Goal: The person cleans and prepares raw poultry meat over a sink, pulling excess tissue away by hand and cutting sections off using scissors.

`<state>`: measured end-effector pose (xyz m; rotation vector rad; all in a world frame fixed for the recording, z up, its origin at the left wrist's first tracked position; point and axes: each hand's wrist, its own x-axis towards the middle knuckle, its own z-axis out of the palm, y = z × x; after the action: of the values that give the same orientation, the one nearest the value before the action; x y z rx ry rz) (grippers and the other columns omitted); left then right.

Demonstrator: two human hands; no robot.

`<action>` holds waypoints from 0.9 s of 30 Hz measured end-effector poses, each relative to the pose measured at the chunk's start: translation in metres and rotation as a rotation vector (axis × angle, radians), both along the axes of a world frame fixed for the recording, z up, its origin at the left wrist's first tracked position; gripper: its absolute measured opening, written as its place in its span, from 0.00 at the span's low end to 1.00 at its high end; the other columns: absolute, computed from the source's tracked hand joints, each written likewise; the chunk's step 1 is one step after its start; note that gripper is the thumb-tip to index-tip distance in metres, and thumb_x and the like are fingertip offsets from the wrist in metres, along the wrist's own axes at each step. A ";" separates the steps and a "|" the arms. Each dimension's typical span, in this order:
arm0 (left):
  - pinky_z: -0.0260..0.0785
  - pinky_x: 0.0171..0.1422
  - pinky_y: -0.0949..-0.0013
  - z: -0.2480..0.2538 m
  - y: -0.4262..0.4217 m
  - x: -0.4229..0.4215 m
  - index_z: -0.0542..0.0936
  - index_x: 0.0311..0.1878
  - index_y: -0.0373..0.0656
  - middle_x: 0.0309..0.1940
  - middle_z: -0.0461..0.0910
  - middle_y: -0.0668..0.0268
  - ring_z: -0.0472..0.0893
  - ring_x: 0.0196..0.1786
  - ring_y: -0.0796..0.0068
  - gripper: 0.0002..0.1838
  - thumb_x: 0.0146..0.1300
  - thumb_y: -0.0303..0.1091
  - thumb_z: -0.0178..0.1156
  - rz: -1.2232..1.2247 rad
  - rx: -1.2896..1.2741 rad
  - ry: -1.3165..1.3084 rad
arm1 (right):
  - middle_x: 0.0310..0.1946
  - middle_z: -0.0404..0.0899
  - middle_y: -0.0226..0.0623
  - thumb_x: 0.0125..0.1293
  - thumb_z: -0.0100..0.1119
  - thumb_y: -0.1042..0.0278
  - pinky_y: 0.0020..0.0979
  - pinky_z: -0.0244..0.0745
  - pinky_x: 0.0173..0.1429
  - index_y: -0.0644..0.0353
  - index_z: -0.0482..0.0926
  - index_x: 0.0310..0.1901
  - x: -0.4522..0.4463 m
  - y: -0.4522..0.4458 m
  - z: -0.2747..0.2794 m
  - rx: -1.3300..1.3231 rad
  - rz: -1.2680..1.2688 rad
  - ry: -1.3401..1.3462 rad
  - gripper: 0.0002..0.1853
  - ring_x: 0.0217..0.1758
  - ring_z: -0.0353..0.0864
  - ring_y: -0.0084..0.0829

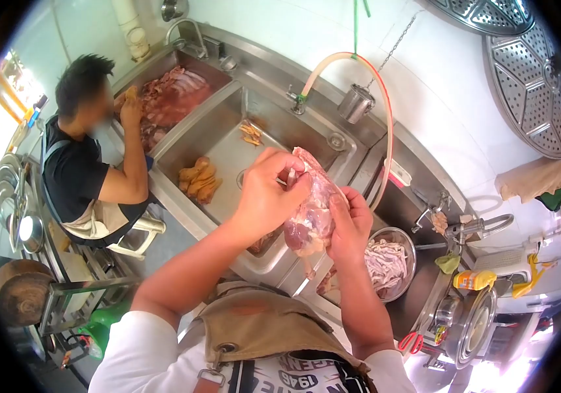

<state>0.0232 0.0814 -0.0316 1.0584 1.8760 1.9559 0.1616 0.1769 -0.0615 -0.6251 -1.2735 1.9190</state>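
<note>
Fingers of the left hand, drawn together, pinch the raw meat at 10 o'clock; the right hand clasps its 3 o'clock side. Long axis: 12 to 6, narrow end toward 6. Position: 4 o'clock side of the sink.

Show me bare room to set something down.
The middle sink is bare between the yellow pieces and yellow bits; so is the steel right of the bowl. Crowded: the far-left meat pile, and between left hand and right hand, around held meat.
</note>
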 end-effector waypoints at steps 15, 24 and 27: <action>0.74 0.38 0.70 -0.007 0.002 0.006 0.80 0.35 0.41 0.42 0.78 0.60 0.80 0.42 0.68 0.07 0.57 0.25 0.69 0.086 0.113 0.260 | 0.40 0.83 0.39 0.73 0.57 0.71 0.27 0.81 0.43 0.67 0.76 0.46 -0.008 0.000 0.007 -0.226 0.014 0.109 0.08 0.38 0.83 0.25; 0.79 0.42 0.72 -0.011 -0.009 0.002 0.82 0.42 0.33 0.49 0.80 0.59 0.83 0.43 0.75 0.07 0.62 0.24 0.67 -0.157 0.253 -0.158 | 0.38 0.83 0.38 0.73 0.57 0.70 0.26 0.80 0.40 0.68 0.77 0.46 0.001 0.013 0.012 -0.236 0.088 0.121 0.09 0.36 0.83 0.24; 0.78 0.43 0.73 0.005 -0.002 -0.004 0.81 0.46 0.31 0.44 0.83 0.60 0.83 0.41 0.78 0.10 0.63 0.23 0.66 -0.150 0.198 -0.306 | 0.38 0.83 0.38 0.72 0.58 0.70 0.26 0.80 0.40 0.68 0.77 0.46 0.002 0.016 0.009 -0.225 0.116 0.107 0.09 0.36 0.83 0.24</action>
<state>0.0192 0.0791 -0.0264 0.8603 1.4286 2.1071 0.1641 0.1926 -0.0521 -0.5612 -1.0562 2.1814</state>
